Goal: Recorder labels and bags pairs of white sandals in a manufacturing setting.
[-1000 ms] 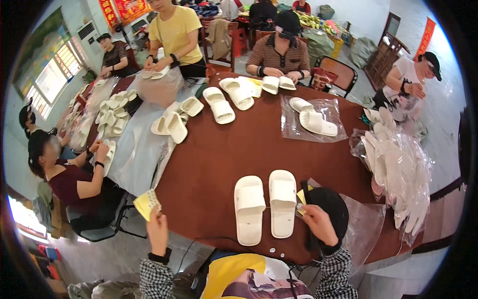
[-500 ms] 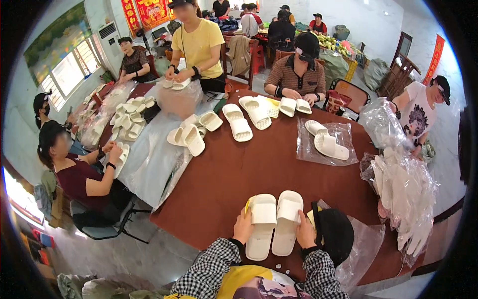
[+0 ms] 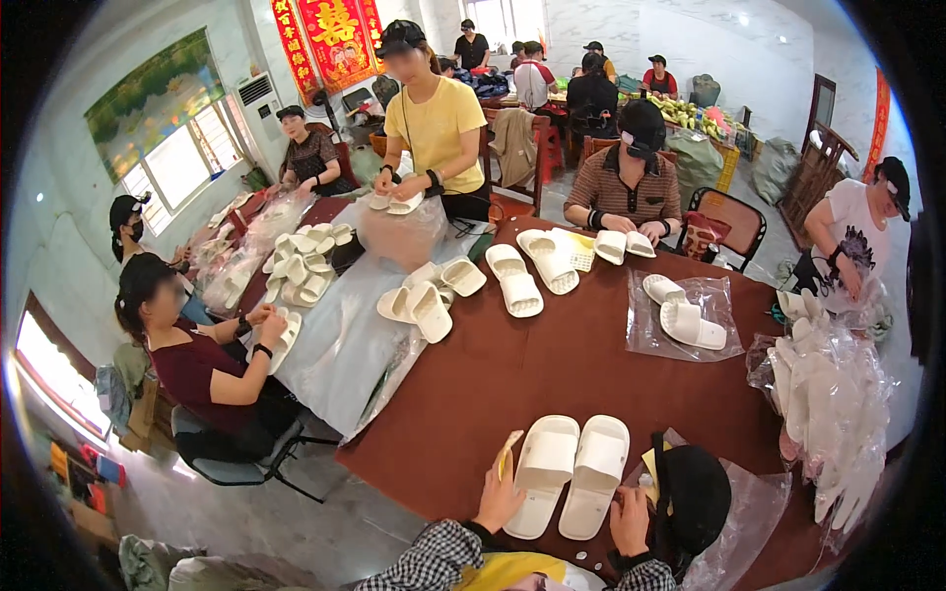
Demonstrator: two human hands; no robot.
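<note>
While the left hand (image 3: pixel 501 497), now lowered, pinches a yellow tag (image 3: pixel 507 453), the right hand (image 3: pixel 628 514) grips the slippers (image 3: pixel 572 473) at 3 o'clock.

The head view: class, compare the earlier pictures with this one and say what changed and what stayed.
The left hand, holding a small yellow piece, came in from off the table to the left slipper. The right hand dropped to the right slipper. The pair stayed side by side on the brown table.
</note>
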